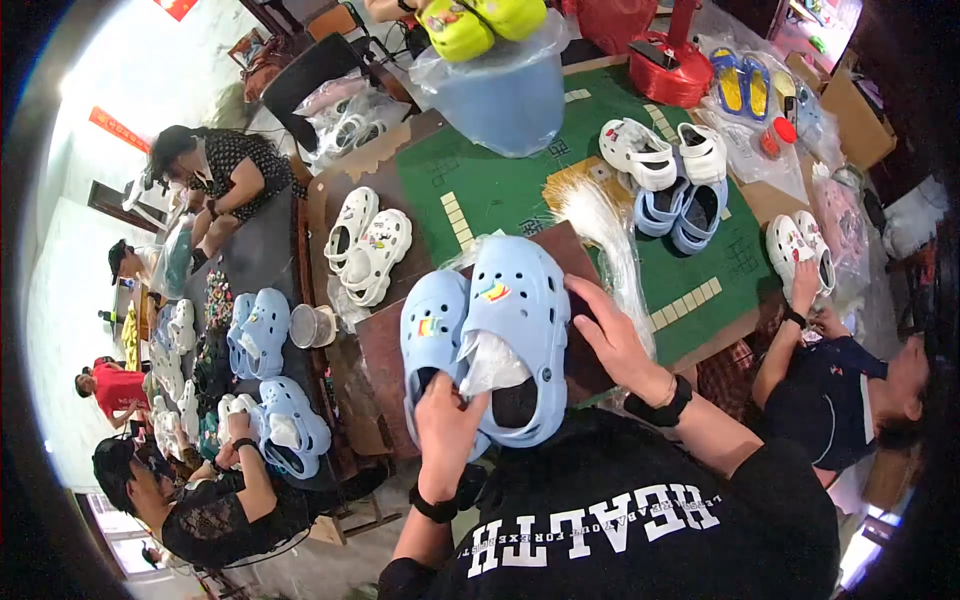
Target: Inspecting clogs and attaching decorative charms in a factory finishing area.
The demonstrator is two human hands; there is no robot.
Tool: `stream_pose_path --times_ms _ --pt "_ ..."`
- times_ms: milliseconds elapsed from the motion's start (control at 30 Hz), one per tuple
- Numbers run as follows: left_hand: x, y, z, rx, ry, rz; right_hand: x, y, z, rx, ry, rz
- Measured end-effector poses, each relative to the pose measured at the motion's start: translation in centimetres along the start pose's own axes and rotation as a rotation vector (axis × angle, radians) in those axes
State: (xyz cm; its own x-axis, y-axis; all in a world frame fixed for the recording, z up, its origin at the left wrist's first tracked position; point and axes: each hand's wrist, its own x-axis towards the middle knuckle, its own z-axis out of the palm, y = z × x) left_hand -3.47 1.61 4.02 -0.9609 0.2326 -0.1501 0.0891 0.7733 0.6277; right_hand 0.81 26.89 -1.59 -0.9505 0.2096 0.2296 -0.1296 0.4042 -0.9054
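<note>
Head camera, looking down: a person in a black T-shirt sits or stands at the near edge of a bench (415,160) partly covered by a green mat (505,205). A pair of light blue clogs (505,320), toes pointing away, is in front of the person's chest, above that near edge. Each clog has a rainbow-coloured charm on its upper, and crumpled white paper (492,365) sits in the opening of the right-hand one. Behind the pair is a dark brown board (395,340); whether they touch it cannot be told.

The left hand (445,430) grips the pair at the openings, fingers dipping into the left-hand clog, close to the paper. The right hand (617,345) is open, fingers extended, tips at the outer side of the right-hand clog.

Along the bench's left edge lie two white clogs (380,262) with charms. At the far edge stands a blue bucket (500,100) lined with clear plastic, and above it are yellow-green clogs (458,32). A bundle of white strips (610,250) crosses the mat. Toward the far right corner, white clogs (640,152) rest against blue ones (703,218). By the right edge, a co-worker's hand (804,285) touches white clogs decorated with red.
</note>
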Motion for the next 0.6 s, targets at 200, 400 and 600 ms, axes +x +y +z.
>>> stream_pose_path --times_ms 200,400,600 --pt "0.8 -0.7 -1.8 -0.157 -0.126 0.079 -1.1 -1.9 2.0 -0.025 -0.004 0.148" --pt "2.1 -2.6 -1.1 -0.227 -0.132 0.109 -0.3 -4.1 1.3 -0.138 -0.044 0.046" --pt "2.0 -1.0 -0.7 -0.068 -0.197 0.033 -2.1 -3.9 2.2 -0.217 -0.072 -0.012"
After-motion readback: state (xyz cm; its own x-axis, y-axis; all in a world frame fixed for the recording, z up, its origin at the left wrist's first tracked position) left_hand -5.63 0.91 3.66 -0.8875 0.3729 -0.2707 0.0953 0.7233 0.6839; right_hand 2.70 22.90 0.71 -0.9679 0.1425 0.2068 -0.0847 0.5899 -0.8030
